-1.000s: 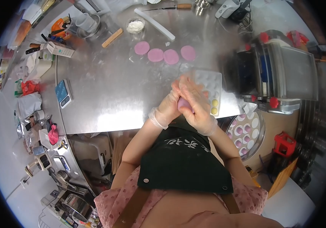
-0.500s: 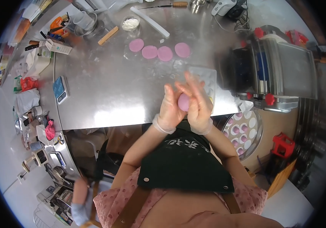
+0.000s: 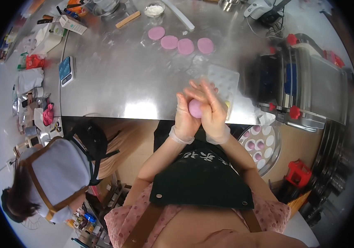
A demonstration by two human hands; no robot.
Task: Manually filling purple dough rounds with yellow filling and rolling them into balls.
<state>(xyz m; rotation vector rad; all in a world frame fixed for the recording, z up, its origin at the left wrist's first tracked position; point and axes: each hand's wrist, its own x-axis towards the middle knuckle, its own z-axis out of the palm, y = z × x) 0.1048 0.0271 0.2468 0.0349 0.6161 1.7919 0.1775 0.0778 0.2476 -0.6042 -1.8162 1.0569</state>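
A pink dough ball [image 3: 195, 108] sits between my two cupped hands, just over the table's front edge. My left hand [image 3: 184, 120], in a clear thin glove, supports it from the left with fingers pointing up. My right hand [image 3: 213, 115], gloved the same way, presses from the right, its fingers crossing over toward the left hand. Part of the ball's surface is hidden by the palms. Beyond my hands, several flat pink dough discs [image 3: 185, 46] lie in a row on the metal table [image 3: 115, 78]. Close to my right hand is a translucent tray with round hollows [image 3: 223, 78].
A machine with red knobs [image 3: 296, 82] stands on the right. Below it, a round metal tray [image 3: 277, 153] holds pink pieces on white paper rounds. A scale [image 3: 66, 71] lies left; a flour bowl [image 3: 155, 9] and white rolling pin [image 3: 179, 15] lie far. Another person [image 3: 61, 169] is at lower left.
The view has shifted, so the table sits higher in it. The other person now shows much more at the left. My hands stay closed around the ball, the right one slightly turned.
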